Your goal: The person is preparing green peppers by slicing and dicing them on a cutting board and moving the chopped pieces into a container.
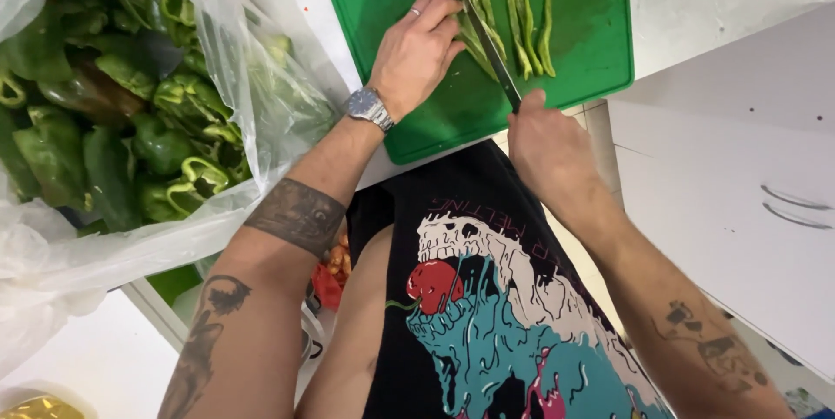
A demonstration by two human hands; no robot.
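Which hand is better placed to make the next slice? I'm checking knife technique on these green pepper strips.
Probably the right hand: it grips the knife, while the left hand pins the pepper piece.

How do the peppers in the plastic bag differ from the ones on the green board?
The peppers in the bag are big chunky pieces, heaped together; the pepper strips on the cutting board are thin and long, lying side by side. The left hand steadies the piece under the knife, held by the right hand. All are green.
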